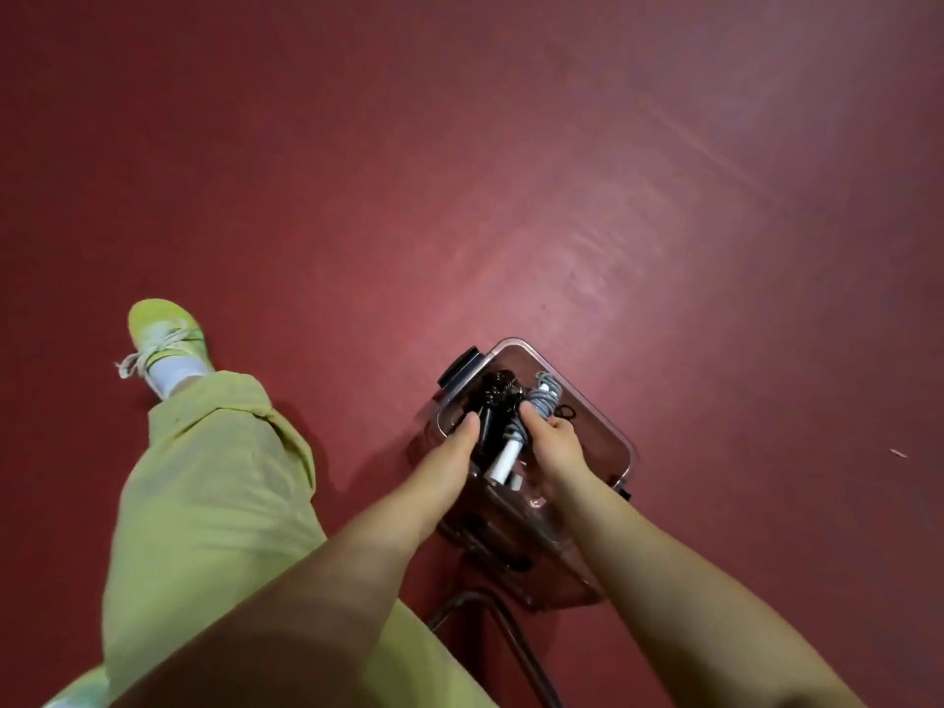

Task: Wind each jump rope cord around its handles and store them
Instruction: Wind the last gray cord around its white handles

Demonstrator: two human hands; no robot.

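Storing step: left hand [449, 454] lowers the black rope bundle [493, 401], right hand [554, 439] the grey-corded white-handled one [516, 442], each grip apparently closed round its bundle, into the clear box [620, 442]; next, let go inside

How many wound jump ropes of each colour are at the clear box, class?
Black jump rope: 1
Grey and white jump rope: 1
Total: 2, both held over the clear box by the left hand and right hand.
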